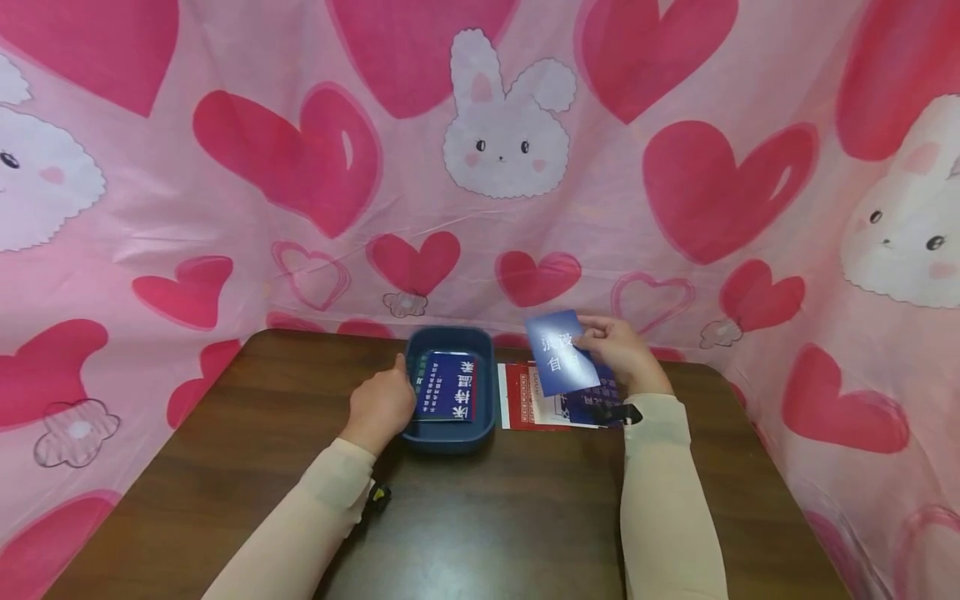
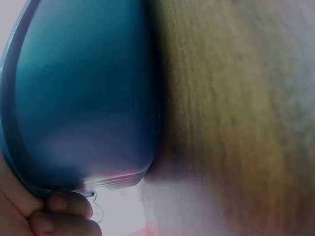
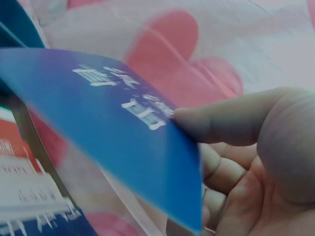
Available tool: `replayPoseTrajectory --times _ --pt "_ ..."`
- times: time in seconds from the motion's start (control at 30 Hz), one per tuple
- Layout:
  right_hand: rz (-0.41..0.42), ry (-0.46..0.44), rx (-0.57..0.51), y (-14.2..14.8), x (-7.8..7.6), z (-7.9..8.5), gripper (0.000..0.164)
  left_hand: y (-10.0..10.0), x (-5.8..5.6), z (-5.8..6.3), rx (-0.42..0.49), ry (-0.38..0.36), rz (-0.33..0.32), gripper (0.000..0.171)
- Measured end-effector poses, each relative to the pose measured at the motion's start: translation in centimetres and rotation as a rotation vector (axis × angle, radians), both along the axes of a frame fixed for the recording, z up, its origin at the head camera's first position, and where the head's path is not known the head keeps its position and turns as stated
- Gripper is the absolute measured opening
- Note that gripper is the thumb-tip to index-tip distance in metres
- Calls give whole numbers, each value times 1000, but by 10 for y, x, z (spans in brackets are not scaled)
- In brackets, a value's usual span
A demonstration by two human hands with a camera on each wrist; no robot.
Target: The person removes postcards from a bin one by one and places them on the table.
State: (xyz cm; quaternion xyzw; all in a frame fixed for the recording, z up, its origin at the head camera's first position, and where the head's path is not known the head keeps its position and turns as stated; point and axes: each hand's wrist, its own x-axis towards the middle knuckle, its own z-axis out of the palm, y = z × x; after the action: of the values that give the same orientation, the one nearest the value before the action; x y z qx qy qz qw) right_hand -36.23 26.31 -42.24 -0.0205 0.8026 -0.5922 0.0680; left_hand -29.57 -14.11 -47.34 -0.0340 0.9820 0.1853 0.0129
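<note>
My right hand (image 1: 613,348) pinches a blue card (image 1: 551,375) with white characters by its right edge, thumb on the printed face. In the right wrist view, the card (image 3: 113,128) is tilted and held above other cards. My left hand (image 1: 381,405) grips the left rim of a dark blue plastic basin (image 1: 450,442). The left wrist view shows curled fingers (image 2: 66,216) at the edge of the basin (image 2: 83,98). Inside the basin lies a dark blue card (image 1: 446,387) with white characters and a red strip.
Right of the basin, red, white and blue cards (image 1: 517,400) lie overlapping, partly hidden beneath the held card and the right hand. All stand toward the back of a dark wooden table (image 1: 465,525). A pink curtain (image 1: 405,200) with hearts and rabbits surrounds the back and sides.
</note>
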Motion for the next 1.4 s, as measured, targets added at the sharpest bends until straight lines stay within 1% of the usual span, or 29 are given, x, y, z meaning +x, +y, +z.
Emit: replayPoseTrajectory --times 0.1,0.2,0.33,0.43,0.53,0.67,0.77,0.83,0.97,1.1,1.2,1.3,1.4 --pt "-20 -20 9 8 3 -1 66 -2 0 0 6 -1 3 68" --pt "-38 -22 54 17 4 -3 67 -3 0 0 5 -7 2 69" --pt "-52 -23 148 34 7 -9 77 -2 1 -1 0 -8 -2 69" --pt "-48 -33 171 48 9 -15 84 -1 1 0 4 -8 -6 71" --pt "-42 -75 187 59 10 -20 87 -2 3 1 10 -13 -10 73" --pt "-24 -148 236 70 14 -24 88 -2 4 2 7 -7 -11 73" --pt "-4 -162 253 73 14 -29 86 -1 3 2 4 -6 -7 72" --pt "2 -178 244 74 13 -33 85 -1 3 2 -4 -2 -6 71" --pt "-23 -222 265 74 8 -45 85 0 1 1 -12 -1 3 70" --pt "-47 -221 335 74 5 -52 86 0 1 1 -14 -6 6 70" --pt "-56 -209 385 71 5 -53 85 0 1 1 -20 -1 2 69" --pt "-81 -210 400 68 7 -52 82 0 0 2 -20 -2 0 69" --pt "-98 -216 390 64 8 -51 80 0 0 2 -15 -9 2 70"
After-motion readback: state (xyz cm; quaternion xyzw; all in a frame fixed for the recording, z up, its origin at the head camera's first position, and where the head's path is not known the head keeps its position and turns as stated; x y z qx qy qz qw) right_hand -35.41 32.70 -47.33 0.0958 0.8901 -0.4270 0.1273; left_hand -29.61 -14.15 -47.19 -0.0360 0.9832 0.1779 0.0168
